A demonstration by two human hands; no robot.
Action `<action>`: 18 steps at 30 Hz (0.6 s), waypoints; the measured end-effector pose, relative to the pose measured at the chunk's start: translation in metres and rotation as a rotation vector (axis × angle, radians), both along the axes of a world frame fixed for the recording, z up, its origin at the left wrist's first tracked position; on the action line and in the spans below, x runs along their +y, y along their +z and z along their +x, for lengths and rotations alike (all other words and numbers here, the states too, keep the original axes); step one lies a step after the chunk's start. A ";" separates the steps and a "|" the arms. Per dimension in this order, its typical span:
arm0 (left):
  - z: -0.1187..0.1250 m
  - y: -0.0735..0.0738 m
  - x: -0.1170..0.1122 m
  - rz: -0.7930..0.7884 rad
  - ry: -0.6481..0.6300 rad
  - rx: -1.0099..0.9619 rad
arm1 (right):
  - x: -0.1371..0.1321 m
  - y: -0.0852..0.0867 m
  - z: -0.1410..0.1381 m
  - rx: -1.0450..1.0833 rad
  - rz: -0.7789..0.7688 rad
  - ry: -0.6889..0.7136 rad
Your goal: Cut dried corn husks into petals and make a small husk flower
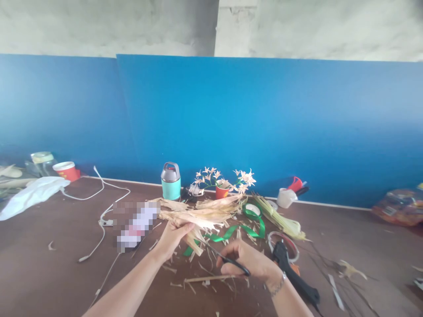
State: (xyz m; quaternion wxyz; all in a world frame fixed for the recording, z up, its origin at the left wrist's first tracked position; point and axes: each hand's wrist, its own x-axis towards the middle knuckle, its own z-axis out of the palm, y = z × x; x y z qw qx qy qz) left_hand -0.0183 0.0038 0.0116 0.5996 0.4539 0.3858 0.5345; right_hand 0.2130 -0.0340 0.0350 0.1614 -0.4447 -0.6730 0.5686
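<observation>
My left hand (pixel 174 238) pinches a pale dried corn husk (pixel 194 245) between thumb and fingers, its fringed end hanging to the right. In my right hand (pixel 247 259) is a pair of scissors (pixel 238 266) with black handles; the blades point up and left to the husk's edge. Whether they are cutting into it I cannot tell. Just behind both hands spreads a pile of dry husks (pixel 218 210). Curls of green ribbon (pixel 261 226) lie beside it, and thin husk scraps litter the table below.
At the back stand a turquoise flask (pixel 171 188) and a red paper cup (pixel 222 192) with husk flowers. A black glue gun (pixel 294 275) rests by my right wrist, near a tape roll (pixel 295 252). White cables (pixel 102 207) run along the left; a blue partition (pixel 251 123) closes off the back.
</observation>
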 end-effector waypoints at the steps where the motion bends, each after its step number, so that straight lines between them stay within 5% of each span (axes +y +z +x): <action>1: 0.000 0.001 0.000 0.008 0.008 0.003 | 0.000 0.001 0.000 -0.017 0.024 -0.008; 11: 0.001 -0.002 0.002 0.063 0.116 0.050 | 0.003 -0.001 -0.002 -0.093 0.139 -0.046; 18: 0.002 -0.002 0.001 0.078 0.134 0.105 | 0.005 -0.009 -0.002 -0.067 0.083 -0.048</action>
